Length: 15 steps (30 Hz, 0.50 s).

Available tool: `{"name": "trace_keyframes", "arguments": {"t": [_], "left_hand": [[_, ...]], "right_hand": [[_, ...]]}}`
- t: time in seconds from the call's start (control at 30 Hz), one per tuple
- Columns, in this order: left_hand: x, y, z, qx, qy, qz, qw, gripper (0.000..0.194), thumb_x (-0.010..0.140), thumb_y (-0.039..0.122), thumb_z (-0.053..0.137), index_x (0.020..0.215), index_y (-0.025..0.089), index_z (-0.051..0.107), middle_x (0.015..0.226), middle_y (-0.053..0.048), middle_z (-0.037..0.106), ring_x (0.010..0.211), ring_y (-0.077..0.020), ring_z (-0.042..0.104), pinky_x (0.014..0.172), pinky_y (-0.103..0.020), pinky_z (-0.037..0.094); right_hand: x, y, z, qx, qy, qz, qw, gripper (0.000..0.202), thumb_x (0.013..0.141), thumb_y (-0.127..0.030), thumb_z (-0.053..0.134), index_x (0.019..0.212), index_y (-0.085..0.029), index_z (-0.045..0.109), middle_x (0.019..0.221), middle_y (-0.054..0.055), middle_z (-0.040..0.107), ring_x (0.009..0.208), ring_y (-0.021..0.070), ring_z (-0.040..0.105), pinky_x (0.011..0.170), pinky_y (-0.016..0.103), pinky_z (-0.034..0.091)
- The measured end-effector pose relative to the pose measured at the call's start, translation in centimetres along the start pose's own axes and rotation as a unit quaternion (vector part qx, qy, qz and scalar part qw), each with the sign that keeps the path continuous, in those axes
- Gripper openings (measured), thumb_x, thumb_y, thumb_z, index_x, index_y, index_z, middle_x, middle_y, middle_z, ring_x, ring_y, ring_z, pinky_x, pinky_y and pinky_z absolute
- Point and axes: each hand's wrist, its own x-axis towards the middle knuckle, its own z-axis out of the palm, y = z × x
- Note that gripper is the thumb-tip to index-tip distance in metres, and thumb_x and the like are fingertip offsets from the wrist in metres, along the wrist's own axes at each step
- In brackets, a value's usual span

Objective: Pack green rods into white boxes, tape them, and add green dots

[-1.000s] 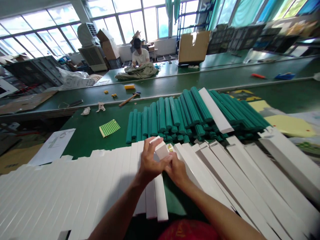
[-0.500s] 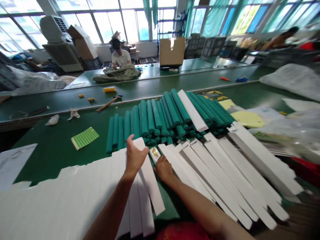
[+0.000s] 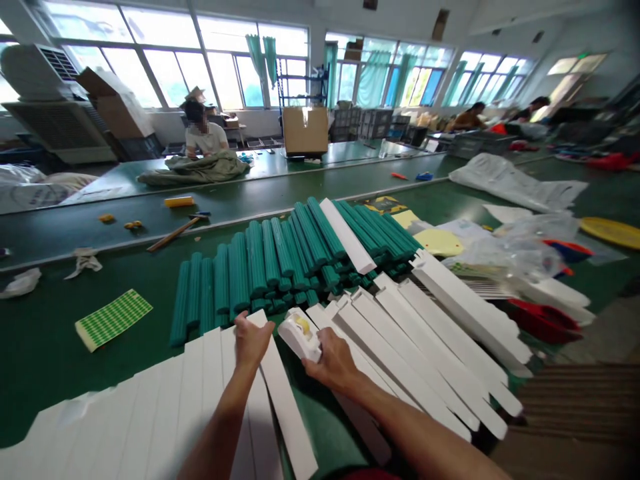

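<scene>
L hand (image 3: 253,341) & R hand (image 3: 334,361) now apart, were touching earlier; L grips box (image 3: 289,407), contents hidden; R holds tape disp. (image 3: 299,338)

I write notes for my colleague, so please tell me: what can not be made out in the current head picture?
All in the head view:
- Underside of the white tape dispenser: hidden by its own body.
- Near ends of the white boxes at left: cut off by the bottom edge.
- Marks on the green-and-yellow sheet: too small to read.
</scene>
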Motion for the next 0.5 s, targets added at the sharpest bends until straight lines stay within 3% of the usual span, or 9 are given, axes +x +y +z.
{"name": "trace_keyframes", "arguments": {"t": [0.13,0.23,0.37,0.5], "left_hand": [[-0.9,-0.3,2.6,0.032,-0.024,0.021,0.999,0.063,0.073,0.029,0.067,0.125,0.007,0.039,0.111,-0.021,0.062,0.102,-0.0294,0.065,0.084,-0.037,0.052],[-1.4,-0.6,4.7,0.069,-0.058,0.048,0.995,0.057,0.07,0.026,0.068,0.118,0.004,0.046,0.119,-0.024,0.056,0.114,-0.0334,0.058,0.09,-0.039,0.049],[-1.0,-1.2,6.5,0.116,-0.087,0.05,0.988,0.051,0.069,0.02,0.065,0.112,-0.004,0.05,0.115,-0.03,0.055,0.112,-0.0394,0.057,0.09,-0.043,0.047],[-0.7,-1.0,6.4,0.135,-0.082,0.065,0.985,0.05,0.071,0.014,0.059,0.115,-0.007,0.049,0.113,-0.031,0.057,0.11,-0.04,0.058,0.092,-0.047,0.045]], "right_hand": [[-3.4,3.4,-3.6,0.024,0.1,-0.051,0.993,0.034,0.069,-0.034,0.059,0.097,-0.014,0.056,0.084,0.008,0.063,0.068,0.019,0.059,0.058,0.027,0.042],[-5.6,5.5,-4.7,0.014,0.115,-0.036,0.993,0.034,0.07,-0.034,0.057,0.097,-0.014,0.056,0.081,0.007,0.062,0.062,0.0166,0.057,0.056,0.026,0.04],[-8.6,7.0,-3.6,0.0,0.055,0.009,0.998,0.033,0.069,-0.035,0.059,0.095,-0.015,0.055,0.082,0.008,0.064,0.065,0.0184,0.059,0.058,0.027,0.041],[-10.8,7.9,-0.4,-0.014,-0.054,0.019,0.998,0.036,0.068,-0.033,0.061,0.098,-0.014,0.056,0.086,0.009,0.066,0.069,0.0203,0.061,0.061,0.028,0.041]]}}
